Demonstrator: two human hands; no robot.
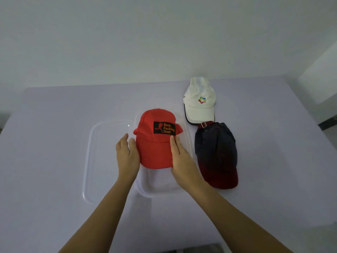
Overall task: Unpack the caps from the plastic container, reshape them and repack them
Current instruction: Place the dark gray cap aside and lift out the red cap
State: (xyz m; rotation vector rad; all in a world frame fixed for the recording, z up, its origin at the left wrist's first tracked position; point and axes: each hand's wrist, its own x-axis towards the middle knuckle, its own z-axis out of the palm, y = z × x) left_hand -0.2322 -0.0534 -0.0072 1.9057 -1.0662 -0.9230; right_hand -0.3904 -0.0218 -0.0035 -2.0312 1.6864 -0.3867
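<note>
Two bare forearms reach forward from the bottom of the frame, converging toward the centre. The left hand (127, 154) is held edge-on, palm facing inward, fingers (132, 143) together and extended, loosely curved. The right hand (181, 157) mirrors it, palm turned inward and down, thumb stretched forward along its inner edge. Neither hand is closed; the two stand apart, facing each other.
</note>
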